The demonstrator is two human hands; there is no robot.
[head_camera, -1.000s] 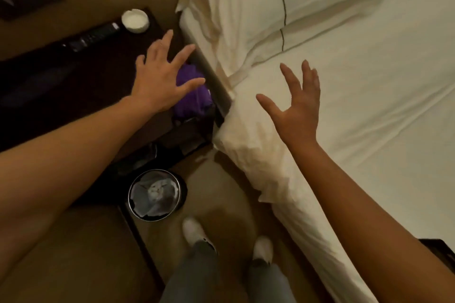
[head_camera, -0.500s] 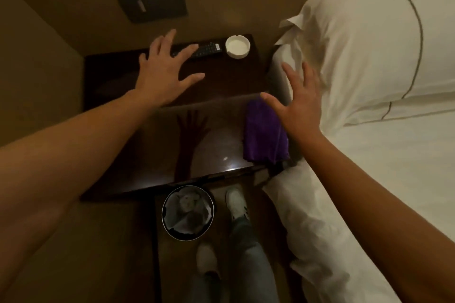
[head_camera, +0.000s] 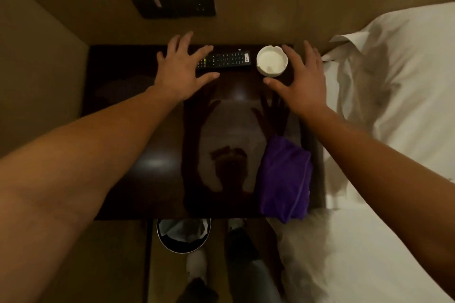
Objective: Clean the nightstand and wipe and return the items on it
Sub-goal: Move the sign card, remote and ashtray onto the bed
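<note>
Two bare hands reach out over a dark, glossy nightstand [head_camera: 138, 130], and you look almost straight down on it. A white bed [head_camera: 394, 204] with a pillow [head_camera: 406, 76] presses against the nightstand's right edge; a tan wall closes off the back edge and another wall runs down the left. Only the near edge, where you stand, is free, with a lined waste bin [head_camera: 183, 236] on the floor just below it.

A folded purple cloth [head_camera: 283, 179] lies at the near right corner of the top, slightly overhanging the front edge. Along the back edge sit a black remote control [head_camera: 229, 59] and, just to its right, a white ashtray [head_camera: 272, 61].

Your left hand [head_camera: 182, 69] hovers with fingers spread over the left end of the remote; contact cannot be told. Your right hand [head_camera: 301, 76] is also spread and holds nothing, just beside the ashtray on its right.

This looks like the very start: nothing appears lifted or wiped yet. The next move probably calls for closing each hand on its item and lifting straight up, since the wall behind leaves no room to slide backwards. The wide bare middle of the top gives room to work.
</note>
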